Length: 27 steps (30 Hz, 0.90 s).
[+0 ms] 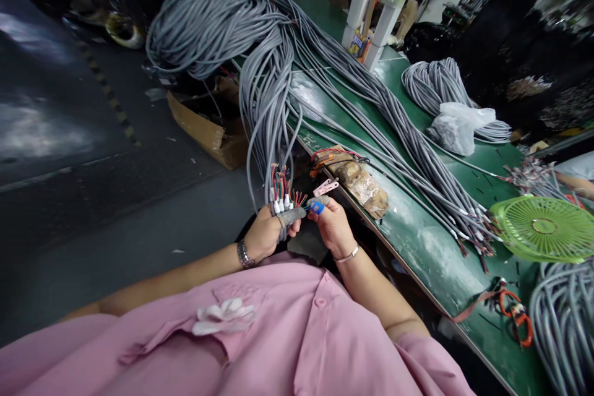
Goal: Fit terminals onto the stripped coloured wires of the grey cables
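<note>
My left hand (260, 237) is closed around a bundle of grey cables (271, 117), gripping it near the stripped ends. Red, black, green and white thin wires (282, 185) fan upward from white sleeves above that fist. A grey wrap covers one left finger. Close by on the right, my right hand (333, 228) pinches thin wire ends between fingertips; one finger wears a blue wrap and another a grey one. The exact wires in the pinch are too small to make out. Just above the right fingers is a pink clip (325, 187), at the table edge.
On the green table (427, 238) lie a large cable coil (208, 18), a taped wooden block (359, 182), a long run of grey cables (394, 111), a green fan (542, 227) and orange-handled scissors (516, 315). A cardboard box (199, 127) sits below the edge. Another person's arm (575, 184) shows far right.
</note>
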Motion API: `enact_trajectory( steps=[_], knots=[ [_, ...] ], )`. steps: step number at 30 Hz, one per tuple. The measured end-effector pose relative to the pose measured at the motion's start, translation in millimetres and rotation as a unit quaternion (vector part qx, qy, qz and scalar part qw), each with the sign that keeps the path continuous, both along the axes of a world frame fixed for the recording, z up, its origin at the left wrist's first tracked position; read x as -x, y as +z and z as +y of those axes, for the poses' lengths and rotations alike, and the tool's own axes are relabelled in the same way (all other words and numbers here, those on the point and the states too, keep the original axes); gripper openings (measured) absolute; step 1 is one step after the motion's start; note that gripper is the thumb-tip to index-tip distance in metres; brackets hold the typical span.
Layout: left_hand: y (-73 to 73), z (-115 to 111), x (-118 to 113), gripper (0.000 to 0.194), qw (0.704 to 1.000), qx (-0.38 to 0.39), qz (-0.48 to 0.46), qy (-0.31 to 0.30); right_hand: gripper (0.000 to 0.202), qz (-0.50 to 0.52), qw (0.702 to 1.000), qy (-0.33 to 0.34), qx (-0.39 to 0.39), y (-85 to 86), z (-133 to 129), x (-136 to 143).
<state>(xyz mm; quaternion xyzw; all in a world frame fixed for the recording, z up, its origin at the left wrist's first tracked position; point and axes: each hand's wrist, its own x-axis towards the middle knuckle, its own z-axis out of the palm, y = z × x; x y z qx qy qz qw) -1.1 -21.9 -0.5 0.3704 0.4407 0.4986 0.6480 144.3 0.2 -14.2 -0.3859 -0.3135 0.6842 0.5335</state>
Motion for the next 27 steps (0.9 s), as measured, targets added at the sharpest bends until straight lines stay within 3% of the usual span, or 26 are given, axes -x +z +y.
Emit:
enact_trajectory(
  steps=[6, 10, 14, 21, 27],
  knots=[
    [3.4, 3, -1, 0.027, 0.999, -0.004, 0.004, 0.035, 0.011, -0.018, 1.0, 0.0, 0.003, -4.5, -7, -1],
    [7.3, 5, -3, 0.025, 0.999, 0.001, 0.009, 0.052, 0.015, -0.073, 0.994, 0.049, -0.058, 0.3, -15, -5],
    [8.3, 6, -5, 0.021, 0.998, 0.012, 0.004, 0.059, 0.018, -0.072, 0.991, 0.093, -0.066, -0.3, -16, -9],
    [10.1, 6, -9, 0.015, 0.996, 0.022, -0.023, 0.087, 0.052, 0.036, 0.998, 0.014, 0.04, -5.0, 8, -12],
    [20.3, 17, -21, 0.016, 0.992, 0.029, -0.076, 0.098, 0.04, 0.089, 0.996, 0.004, 0.026, 10.0, 25, -8]
  ],
)
